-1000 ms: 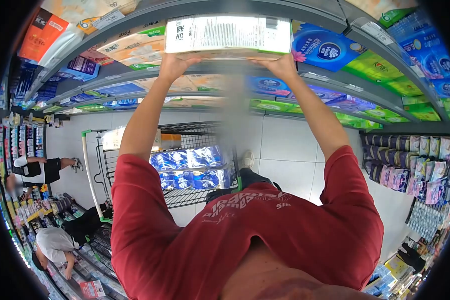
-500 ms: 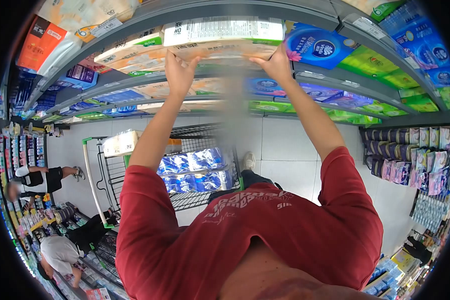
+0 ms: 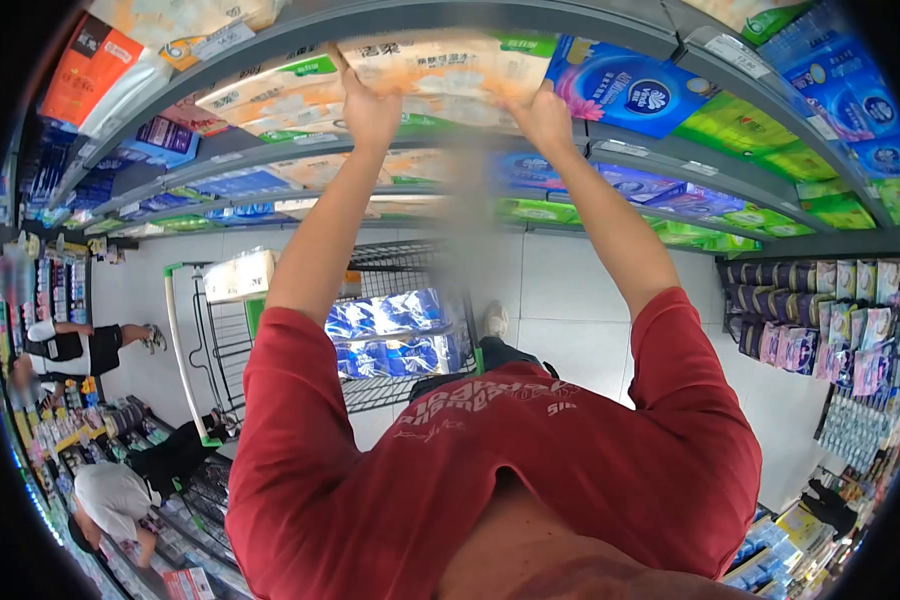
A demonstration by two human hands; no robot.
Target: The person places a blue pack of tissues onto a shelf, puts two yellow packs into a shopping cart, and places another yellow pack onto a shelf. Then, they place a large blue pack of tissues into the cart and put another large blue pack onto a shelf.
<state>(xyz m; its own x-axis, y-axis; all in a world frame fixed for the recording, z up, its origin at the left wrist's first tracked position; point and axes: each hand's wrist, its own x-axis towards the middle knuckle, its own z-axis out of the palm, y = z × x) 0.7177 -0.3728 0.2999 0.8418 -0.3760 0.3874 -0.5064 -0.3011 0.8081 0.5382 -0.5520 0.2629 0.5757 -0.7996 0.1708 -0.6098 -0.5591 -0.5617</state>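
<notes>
A cream and orange tissue pack (image 3: 440, 62) with a green corner sits at the shelf front, directly ahead of me. My left hand (image 3: 372, 114) is closed on its left end, thumb up along the edge. The right end is gripped by my right hand (image 3: 544, 122), with its fingers partly hidden against the wrapper. Below this pack, another similar pack shows between my hands. To the left lies a matching cream tissue pack (image 3: 270, 92), and on the right a blue Vinda tissue pack (image 3: 635, 88) is close to my right hand.
A shopping cart (image 3: 232, 340) stands below the shelf, holding blue-wrapped packs (image 3: 390, 335) and a cream pack (image 3: 240, 276). Lower shelves carry more tissue packs. Two people are at the left, one in a white shirt (image 3: 115, 500) bending over. Hanging packets (image 3: 820, 300) line the right side.
The pack has turned in my hands: its white label side faced me before, and its cream printed face shows now. Both hands have shifted slightly inward.
</notes>
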